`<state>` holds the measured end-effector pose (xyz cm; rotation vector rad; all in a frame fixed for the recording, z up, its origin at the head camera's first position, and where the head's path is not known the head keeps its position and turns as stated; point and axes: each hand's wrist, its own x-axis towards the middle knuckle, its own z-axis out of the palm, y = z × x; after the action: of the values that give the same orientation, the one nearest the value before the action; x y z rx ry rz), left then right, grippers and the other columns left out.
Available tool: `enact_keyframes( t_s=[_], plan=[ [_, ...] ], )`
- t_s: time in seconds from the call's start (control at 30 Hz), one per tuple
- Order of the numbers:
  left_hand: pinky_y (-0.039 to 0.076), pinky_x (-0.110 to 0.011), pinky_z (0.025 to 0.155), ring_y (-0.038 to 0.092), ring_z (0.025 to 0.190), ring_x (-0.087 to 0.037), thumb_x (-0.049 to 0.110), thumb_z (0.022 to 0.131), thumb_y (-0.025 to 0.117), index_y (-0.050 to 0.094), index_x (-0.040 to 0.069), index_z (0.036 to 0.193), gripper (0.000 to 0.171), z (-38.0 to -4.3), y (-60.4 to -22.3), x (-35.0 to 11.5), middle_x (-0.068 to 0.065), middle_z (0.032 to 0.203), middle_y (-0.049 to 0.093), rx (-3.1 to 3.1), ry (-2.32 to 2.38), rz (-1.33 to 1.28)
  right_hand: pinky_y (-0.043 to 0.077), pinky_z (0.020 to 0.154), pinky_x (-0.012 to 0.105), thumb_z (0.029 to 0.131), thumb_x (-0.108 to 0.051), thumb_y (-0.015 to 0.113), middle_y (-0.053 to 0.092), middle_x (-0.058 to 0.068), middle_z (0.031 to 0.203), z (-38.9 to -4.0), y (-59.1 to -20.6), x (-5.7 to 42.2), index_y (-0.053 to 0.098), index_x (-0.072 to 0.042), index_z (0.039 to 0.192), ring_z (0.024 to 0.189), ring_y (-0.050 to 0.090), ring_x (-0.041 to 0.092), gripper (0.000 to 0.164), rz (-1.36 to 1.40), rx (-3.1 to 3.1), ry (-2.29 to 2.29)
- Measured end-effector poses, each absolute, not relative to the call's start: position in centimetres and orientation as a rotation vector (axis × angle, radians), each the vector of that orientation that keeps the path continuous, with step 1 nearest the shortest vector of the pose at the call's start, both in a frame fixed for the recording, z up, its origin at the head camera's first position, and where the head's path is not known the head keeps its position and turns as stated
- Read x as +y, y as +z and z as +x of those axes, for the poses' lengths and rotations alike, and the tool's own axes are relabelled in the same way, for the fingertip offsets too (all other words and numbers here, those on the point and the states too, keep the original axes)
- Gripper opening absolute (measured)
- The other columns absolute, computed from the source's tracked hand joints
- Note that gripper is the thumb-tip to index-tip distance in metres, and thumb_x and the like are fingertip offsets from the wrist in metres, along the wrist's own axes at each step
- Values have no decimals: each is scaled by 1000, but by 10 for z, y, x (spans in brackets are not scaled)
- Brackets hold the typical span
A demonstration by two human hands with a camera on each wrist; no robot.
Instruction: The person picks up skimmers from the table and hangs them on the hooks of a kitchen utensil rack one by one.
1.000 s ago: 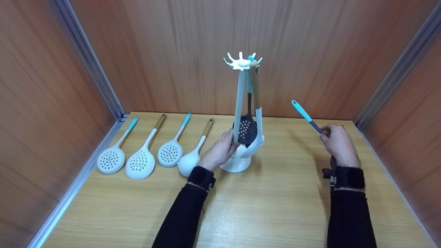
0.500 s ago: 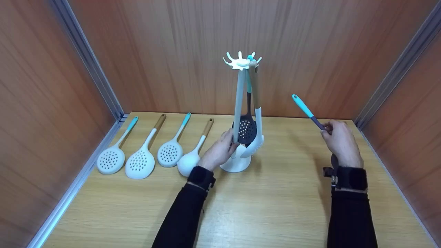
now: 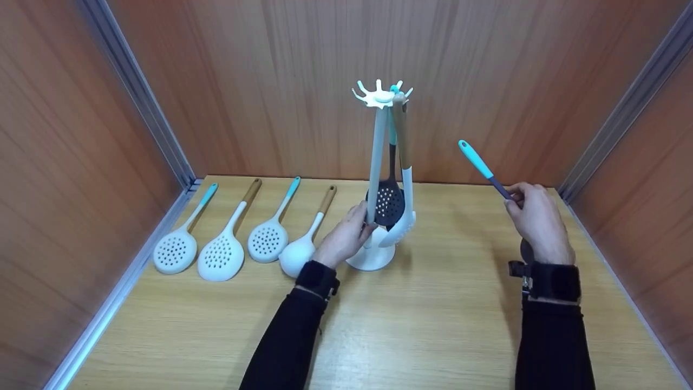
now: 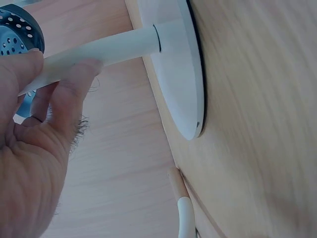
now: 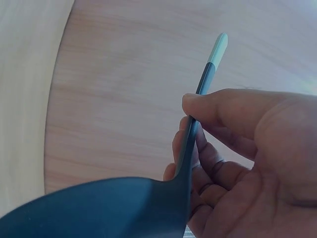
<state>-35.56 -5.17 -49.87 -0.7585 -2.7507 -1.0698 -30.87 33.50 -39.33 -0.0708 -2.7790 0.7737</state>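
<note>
In the head view my left hand (image 3: 346, 234) grips the lower part of the white pole (image 3: 378, 162) of an upright utensil stand, above its round base (image 3: 373, 259). In the left wrist view, thumb and fingers close round that pole (image 4: 124, 48). From the stand's spiky top (image 3: 379, 98) hang a dark slotted skimmer (image 3: 391, 203) and a white utensil with a wooden handle (image 3: 407, 189). Off to the right, my right hand (image 3: 538, 222) pinches the dark shaft of a ladle with a turquoise handle end (image 3: 475, 158). Its dark bowl (image 5: 114, 208) shows in the right wrist view.
Left of the stand, several white utensils lie on the wooden table (image 3: 433, 325): a skimmer (image 3: 174, 252), a wider slotted turner (image 3: 221, 261), another skimmer (image 3: 267, 242) and a ladle (image 3: 296, 257). Wood panels (image 3: 303, 81) enclose the back and sides.
My right hand has risen slightly and moved a little farther back with the ladle, whose handle end now sits higher. The left hand stays on the pole.
</note>
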Motion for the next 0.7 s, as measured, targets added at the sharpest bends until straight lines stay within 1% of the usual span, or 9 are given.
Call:
enact_keyframes(
  t_s=[0.1, 0.2, 0.33, 0.43, 0.53, 0.7],
  plan=[
    [60, -42, 105, 63, 133, -25, 27, 111, 52, 35, 21, 155, 47, -356, -500, -52, -10, 146, 56, -2741, -1064, -757, 44, 82, 40, 104, -10, 57, 61, 24, 119, -306, -392, 333, 64, 2, 133, 108, 56, 37, 32, -55, -2755, 778],
    [60, -41, 104, 64, 130, -23, 27, 111, 53, 37, 20, 153, 45, -356, -502, -51, -9, 142, 57, -2730, -1064, -753, 43, 84, 41, 103, -9, 58, 62, 25, 117, -304, -391, 331, 65, 3, 130, 108, 56, 39, 30, -30, -2725, 764],
    [61, -40, 99, 66, 121, -22, 27, 110, 54, 42, 18, 147, 40, -357, -502, -48, -8, 132, 60, -2710, -1073, -743, 43, 87, 45, 102, -10, 59, 64, 25, 116, -301, -387, 329, 66, 3, 129, 108, 56, 41, 30, -6, -2690, 740],
    [62, -38, 93, 67, 115, -21, 28, 109, 56, 44, 18, 143, 37, -357, -503, -43, -6, 126, 60, -2704, -1084, -710, 44, 87, 46, 103, -11, 60, 65, 25, 116, -298, -384, 326, 66, 3, 129, 108, 58, 41, 31, 0, -2669, 741],
    [63, -37, 91, 66, 113, -19, 29, 110, 55, 44, 19, 143, 37, -357, -503, -37, -5, 125, 60, -2716, -1079, -662, 46, 84, 44, 103, -11, 60, 64, 24, 116, -295, -380, 324, 65, 2, 130, 107, 62, 41, 30, 4, -2643, 753],
    [63, -39, 93, 67, 115, -20, 27, 110, 54, 44, 19, 145, 37, -358, -504, -26, -6, 128, 60, -2721, -1055, -609, 47, 84, 43, 103, -12, 61, 65, 23, 117, -289, -375, 319, 67, 1, 129, 107, 65, 40, 30, 8, -2595, 765]
  ],
)
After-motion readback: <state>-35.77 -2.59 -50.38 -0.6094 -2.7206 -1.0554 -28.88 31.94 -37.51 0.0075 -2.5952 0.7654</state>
